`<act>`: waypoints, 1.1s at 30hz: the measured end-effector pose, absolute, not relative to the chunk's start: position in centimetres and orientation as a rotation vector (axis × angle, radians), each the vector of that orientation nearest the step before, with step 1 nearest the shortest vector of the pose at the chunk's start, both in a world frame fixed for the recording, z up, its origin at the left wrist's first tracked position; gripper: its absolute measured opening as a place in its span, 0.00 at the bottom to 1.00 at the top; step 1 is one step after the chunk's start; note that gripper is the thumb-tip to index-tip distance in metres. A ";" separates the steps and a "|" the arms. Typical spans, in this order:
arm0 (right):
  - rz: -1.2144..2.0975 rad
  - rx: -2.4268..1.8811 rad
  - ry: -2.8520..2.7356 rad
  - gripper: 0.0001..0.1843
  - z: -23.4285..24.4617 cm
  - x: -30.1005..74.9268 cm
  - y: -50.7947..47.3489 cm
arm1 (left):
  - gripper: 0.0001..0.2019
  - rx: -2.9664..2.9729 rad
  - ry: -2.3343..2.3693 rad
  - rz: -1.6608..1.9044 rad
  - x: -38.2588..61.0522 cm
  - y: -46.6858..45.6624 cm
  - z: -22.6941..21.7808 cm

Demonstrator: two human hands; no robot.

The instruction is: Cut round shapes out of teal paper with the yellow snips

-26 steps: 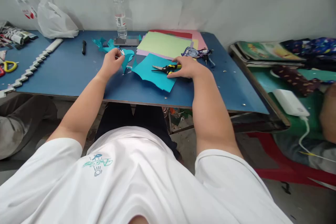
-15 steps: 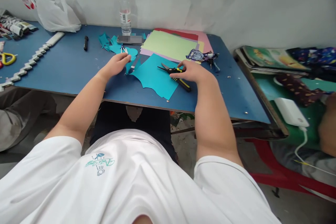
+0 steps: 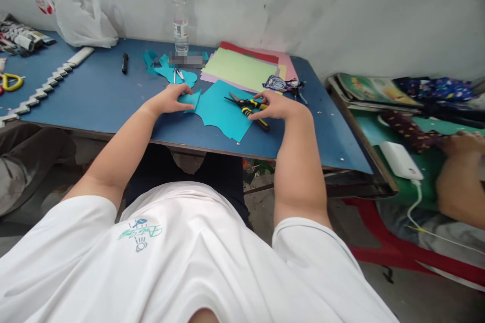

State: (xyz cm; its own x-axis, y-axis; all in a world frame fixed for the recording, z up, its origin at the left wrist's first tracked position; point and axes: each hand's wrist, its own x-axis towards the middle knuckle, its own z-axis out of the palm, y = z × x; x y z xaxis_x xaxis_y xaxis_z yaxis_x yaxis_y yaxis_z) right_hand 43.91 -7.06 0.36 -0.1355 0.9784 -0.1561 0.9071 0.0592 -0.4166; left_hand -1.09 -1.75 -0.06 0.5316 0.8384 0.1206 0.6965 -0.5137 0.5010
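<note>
My left hand [image 3: 170,99] rests at the left edge of the cut turquoise sheet [image 3: 217,106], thumb and fingers apart over a small turquoise paper scrap [image 3: 193,99]. Over the yellow-and-black handles of the snips [image 3: 242,105] is my right hand [image 3: 278,105], its thumb and forefinger spread. The snips lie on the sheet with their blades parted. Just beyond my left hand, what looks like a pair of compasses [image 3: 178,74] lies on another turquoise cut-out [image 3: 189,78]. Whether my right fingers touch the handles, I cannot tell.
Coloured sheets [image 3: 242,66] are stacked at the back, beside a patterned pouch [image 3: 280,83]. A water bottle [image 3: 181,17] stands near the wall. A black marker [image 3: 125,63] and a folded white strip [image 3: 49,83] lie left. Another person's arm [image 3: 462,176] is at right.
My left hand's fingers have gone from closed together to apart, over the small scrap. My right hand remains by the snips, its thumb lower. The other person's hand has come into view.
</note>
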 end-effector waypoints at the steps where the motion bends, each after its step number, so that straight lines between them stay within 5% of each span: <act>1: 0.690 -1.969 -2.151 0.60 0.6 44.1 -7.2 | 0.37 2.391 1.261 0.490 -1.1 -1.9 0.0; 9: 0.626 -1.970 -2.214 0.56 0.5 42.3 -7.3 | 0.41 2.242 1.266 0.656 -1.0 -1.6 0.1; 14: 0.511 -1.919 -2.236 0.54 0.2 40.9 -7.3 | 0.33 1.912 1.295 0.904 -1.0 -1.1 -0.1; 23: 0.340 -2.001 -2.190 0.29 1.1 38.7 -7.8 | 0.18 1.480 1.025 1.259 -0.1 -1.0 0.6; 27: 0.832 -1.683 -1.730 0.19 1.0 38.4 -7.7 | 0.21 1.350 0.906 1.321 0.4 -1.4 0.8; 33: 1.304 -1.085 -1.296 0.22 1.3 36.3 -8.0 | 0.21 1.197 0.775 1.395 1.7 -1.8 0.5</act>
